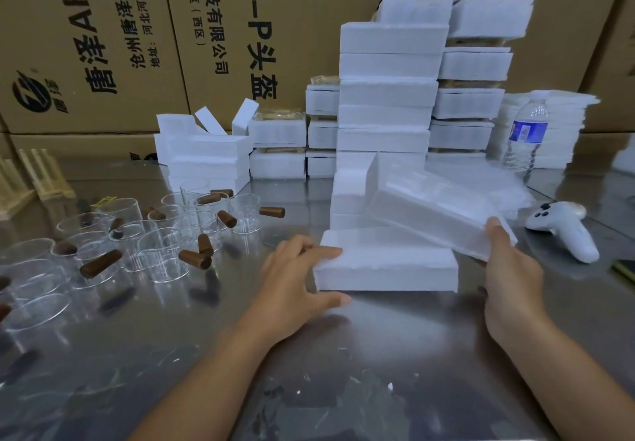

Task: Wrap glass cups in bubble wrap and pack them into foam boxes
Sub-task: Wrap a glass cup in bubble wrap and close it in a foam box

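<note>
Bracing the near work, the left hand [302,268] clamps the left end of a white rectangular foam box [388,268] that lies flat on the scuffed steel surface [343,372], its grip narrow, with fingers on top and thumb at the front edge. The right hand [508,262] pinches the near end of a second white foam piece [436,213], thumb above, holding it tilted over the box's right side. Whether a cup sits inside either piece cannot be told.

Left of the box, a crowd of clear glass cups with brown wooden handles [161,251] stands bare, none wrapped. To the right lies a white handheld controller [563,234], and behind the tilted piece spread translucent sheets [481,179], probably bubble wrap. Farther back rise stacks of white foam boxes [388,97], some showing something tan between their halves, likely already packed. A plastic water bottle [525,138] and brown printed cartons [103,45] close the rear.

The job looks about midway: many boxes filled, many cups left.
</note>
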